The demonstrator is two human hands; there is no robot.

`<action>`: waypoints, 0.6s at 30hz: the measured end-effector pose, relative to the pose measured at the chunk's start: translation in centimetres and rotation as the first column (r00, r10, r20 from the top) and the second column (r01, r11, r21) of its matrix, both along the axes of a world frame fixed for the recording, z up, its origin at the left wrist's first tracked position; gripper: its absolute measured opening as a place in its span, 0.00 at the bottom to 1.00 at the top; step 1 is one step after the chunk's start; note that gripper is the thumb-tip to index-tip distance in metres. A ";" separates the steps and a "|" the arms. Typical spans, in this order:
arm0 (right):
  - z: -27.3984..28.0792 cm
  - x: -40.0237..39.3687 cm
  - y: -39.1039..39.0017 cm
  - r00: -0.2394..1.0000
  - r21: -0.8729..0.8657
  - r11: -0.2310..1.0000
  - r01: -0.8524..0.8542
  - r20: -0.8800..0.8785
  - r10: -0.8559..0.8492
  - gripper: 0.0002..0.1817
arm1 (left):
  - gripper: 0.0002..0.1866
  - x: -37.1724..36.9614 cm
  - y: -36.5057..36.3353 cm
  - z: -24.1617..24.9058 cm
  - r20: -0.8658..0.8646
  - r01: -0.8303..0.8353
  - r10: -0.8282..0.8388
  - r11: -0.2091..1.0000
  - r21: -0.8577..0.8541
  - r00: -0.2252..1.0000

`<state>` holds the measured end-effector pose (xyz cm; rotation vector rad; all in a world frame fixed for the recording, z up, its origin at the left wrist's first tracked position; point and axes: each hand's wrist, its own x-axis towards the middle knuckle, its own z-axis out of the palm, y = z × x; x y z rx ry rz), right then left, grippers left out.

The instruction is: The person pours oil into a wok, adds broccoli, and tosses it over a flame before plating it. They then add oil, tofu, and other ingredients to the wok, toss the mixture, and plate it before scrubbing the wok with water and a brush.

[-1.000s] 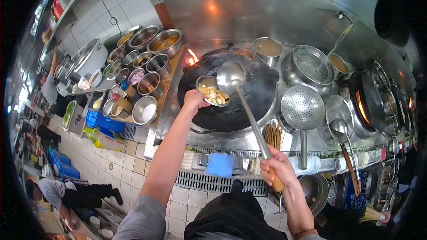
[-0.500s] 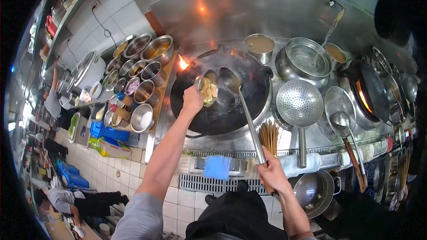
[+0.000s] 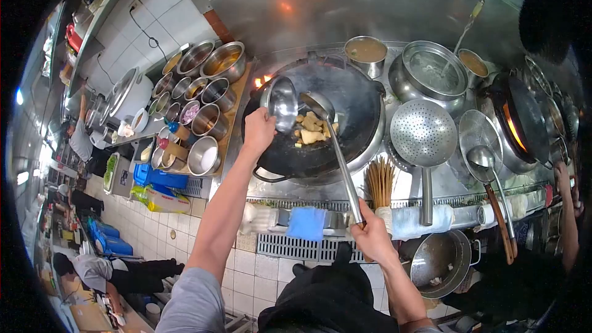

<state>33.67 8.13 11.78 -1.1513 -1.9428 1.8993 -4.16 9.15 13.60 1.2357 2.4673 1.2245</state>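
While grasping tilted metal bowl (image 3: 283, 103) in left hand (image 3: 260, 131) and ladle (image 3: 343, 163) in right hand (image 3: 374, 235) (gripped well back), hold both low over wok (image 3: 293, 163), close to food pieces (image 3: 315, 136) lying inside, to limit spills.

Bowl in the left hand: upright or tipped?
Tipped: the left hand holds the bowl on its side over the wok, rim steep rather than level; food pieces lie in the wok.
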 end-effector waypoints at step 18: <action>-2.1 -3.4 -1.1 0.991 0.578 0.810 -0.097 0.136 0.022 0.33 | 0.09 7.2 -43.1 -1.2 0.754 -0.730 0.273 0.575 0.370 0.598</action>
